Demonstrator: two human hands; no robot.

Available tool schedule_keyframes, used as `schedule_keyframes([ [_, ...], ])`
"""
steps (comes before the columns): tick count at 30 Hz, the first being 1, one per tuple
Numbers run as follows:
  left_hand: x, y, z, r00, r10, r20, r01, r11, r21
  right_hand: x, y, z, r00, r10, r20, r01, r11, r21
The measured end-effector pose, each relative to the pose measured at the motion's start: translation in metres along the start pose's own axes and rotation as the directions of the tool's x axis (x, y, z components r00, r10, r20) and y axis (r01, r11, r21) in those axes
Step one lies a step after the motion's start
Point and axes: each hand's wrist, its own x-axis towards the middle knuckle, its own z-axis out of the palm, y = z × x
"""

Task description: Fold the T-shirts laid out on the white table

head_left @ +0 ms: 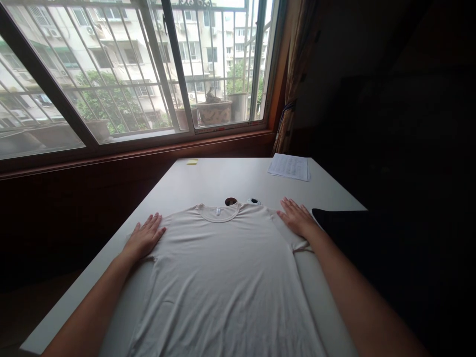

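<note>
A pale, off-white T-shirt lies spread on a white table, its neckline toward the window and its lower end running out of view at the bottom. Soft creases cross the body of the shirt. My left hand rests flat on the left sleeve, fingers stretched out. On the other side, my right hand lies flat on the right sleeve near the shoulder, its fingers also extended. Both hands partly cover the sleeves beneath them.
Just beyond the collar are a brown round object and a white roll-like object. Printed papers lie at the far right, a yellow sticky note at the far left. Something dark borders the right edge. A barred window stands behind.
</note>
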Motion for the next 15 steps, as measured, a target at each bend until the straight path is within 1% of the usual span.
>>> schedule_keyframes([
  [8, 0.016, -0.013, -0.002, 0.999, -0.054, 0.006, 0.054, 0.999, -0.011, 0.0, -0.001, -0.002, 1.0, 0.011, 0.016, -0.011, 1.0, -0.008],
  [15, 0.025, -0.018, -0.005, 0.999, -0.05, -0.007, 0.05, 0.999, -0.011, 0.003, 0.001, 0.0, 1.0, 0.005, 0.022, -0.005, 1.0, -0.02],
])
